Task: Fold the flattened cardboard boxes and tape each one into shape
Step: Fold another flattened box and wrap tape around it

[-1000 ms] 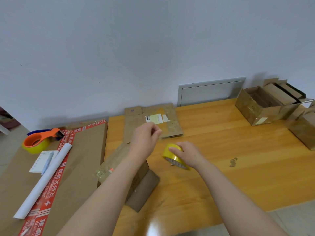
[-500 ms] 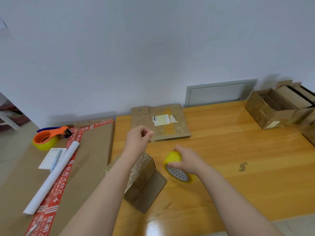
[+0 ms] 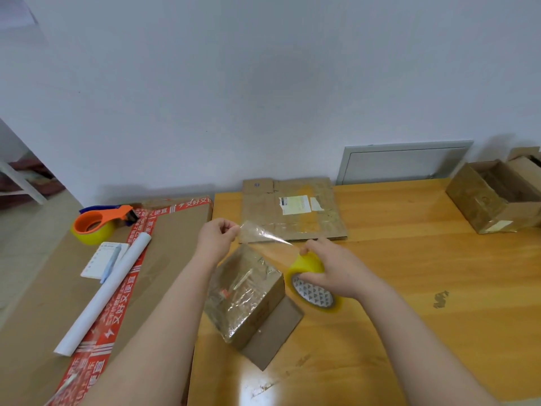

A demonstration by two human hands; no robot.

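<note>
Clear tape strip [image 3: 263,235] stretches taut between the two hands. The left hand [image 3: 215,243] pinches its free end between thumb and fingertips; the right hand [image 3: 332,271] grips the yellow tape roll [image 3: 310,288], with fingers curled over its rim and the roll held tilted just above the bench [image 3: 439,273].

Directly beneath the hands, between the forearms, stands the folded cardboard box [image 3: 246,294], glossy with tape, with one flap lying out on the bench under the right wrist. Beyond the hands, a flattened cardboard box [image 3: 292,213] with a white label lies against the wall. Far out past the right hand sits an open box [image 3: 491,206].

Left of the left hand lies a large brown carton [image 3: 172,259] with red printed tape; on it rest a white paper roll [image 3: 105,291], a notepad [image 3: 98,259], a blue pen [image 3: 110,263] and an orange tape dispenser [image 3: 99,225].
</note>
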